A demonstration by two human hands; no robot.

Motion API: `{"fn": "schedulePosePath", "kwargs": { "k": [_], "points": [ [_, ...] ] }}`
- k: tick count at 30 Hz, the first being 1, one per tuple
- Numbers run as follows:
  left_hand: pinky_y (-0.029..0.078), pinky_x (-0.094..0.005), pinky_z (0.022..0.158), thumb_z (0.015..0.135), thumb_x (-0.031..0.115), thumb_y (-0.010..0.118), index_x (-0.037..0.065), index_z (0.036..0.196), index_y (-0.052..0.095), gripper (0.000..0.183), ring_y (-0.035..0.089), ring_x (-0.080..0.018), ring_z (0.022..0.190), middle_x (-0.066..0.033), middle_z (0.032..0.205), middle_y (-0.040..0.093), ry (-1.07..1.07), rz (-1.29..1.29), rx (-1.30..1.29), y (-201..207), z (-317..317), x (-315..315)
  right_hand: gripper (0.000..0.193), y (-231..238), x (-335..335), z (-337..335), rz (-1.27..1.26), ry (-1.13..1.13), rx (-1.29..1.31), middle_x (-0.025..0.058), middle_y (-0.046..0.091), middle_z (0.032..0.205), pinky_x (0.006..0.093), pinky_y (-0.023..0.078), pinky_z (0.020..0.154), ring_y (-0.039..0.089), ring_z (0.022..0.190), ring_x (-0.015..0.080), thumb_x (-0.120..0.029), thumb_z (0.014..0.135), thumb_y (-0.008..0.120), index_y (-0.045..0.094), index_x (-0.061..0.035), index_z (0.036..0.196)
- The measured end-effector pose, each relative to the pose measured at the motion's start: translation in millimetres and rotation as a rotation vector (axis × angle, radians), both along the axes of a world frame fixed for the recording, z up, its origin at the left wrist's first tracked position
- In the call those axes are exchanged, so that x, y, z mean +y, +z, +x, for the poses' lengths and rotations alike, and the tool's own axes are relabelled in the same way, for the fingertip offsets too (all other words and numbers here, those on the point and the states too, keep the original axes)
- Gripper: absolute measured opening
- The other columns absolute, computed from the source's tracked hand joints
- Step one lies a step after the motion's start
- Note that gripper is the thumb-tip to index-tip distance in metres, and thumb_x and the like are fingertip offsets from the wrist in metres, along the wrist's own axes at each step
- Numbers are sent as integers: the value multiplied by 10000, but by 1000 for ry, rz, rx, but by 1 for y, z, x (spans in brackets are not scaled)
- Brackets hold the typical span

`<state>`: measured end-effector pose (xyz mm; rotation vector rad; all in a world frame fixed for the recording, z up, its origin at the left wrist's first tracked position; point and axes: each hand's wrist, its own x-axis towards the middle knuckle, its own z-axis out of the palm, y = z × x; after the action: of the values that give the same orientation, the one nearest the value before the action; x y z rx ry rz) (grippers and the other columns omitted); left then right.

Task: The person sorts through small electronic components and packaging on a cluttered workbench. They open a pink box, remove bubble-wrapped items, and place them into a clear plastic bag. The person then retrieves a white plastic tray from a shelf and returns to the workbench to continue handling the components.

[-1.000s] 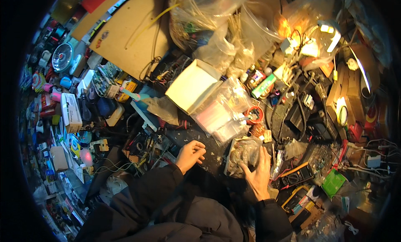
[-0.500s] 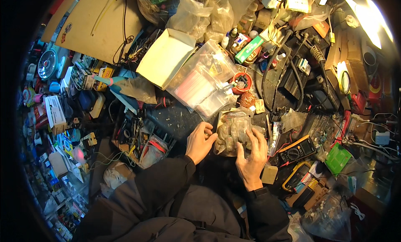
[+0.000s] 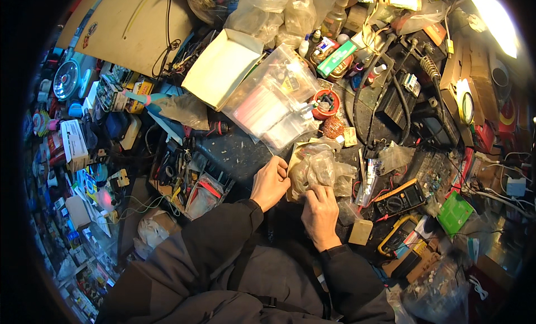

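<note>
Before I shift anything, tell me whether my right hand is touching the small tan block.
Apart. The head view shows it: a dark strip lies between the outer edge of the right hand and the small tan block.

No wording can be read clearly. Small print too fine to make out marks the white carton [image 3: 74, 144], the green-and-white box [image 3: 336, 58] and the multimeter dial [image 3: 393, 204]; the sticker [image 3: 89, 34] on the tan board [image 3: 125, 47] is also illegible.
</note>
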<state>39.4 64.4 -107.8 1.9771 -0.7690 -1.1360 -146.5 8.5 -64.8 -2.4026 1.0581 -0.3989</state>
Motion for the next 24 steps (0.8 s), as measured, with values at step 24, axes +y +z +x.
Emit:
{"fn": "schedulePosePath", "kwargs": {
  "k": [24],
  "points": [
    [557, -480, 1143, 894, 53, 852, 44, 1297, 767, 412, 656, -366, 1375, -117, 1401, 754, -540, -411, -529, 28, 17, -13, 98, 11, -1, -15, 155, -240, -182, 119, 774, 940, 424, 619, 791, 777, 838, 331, -88, 953, 887, 800, -55, 985]
  ]
}}
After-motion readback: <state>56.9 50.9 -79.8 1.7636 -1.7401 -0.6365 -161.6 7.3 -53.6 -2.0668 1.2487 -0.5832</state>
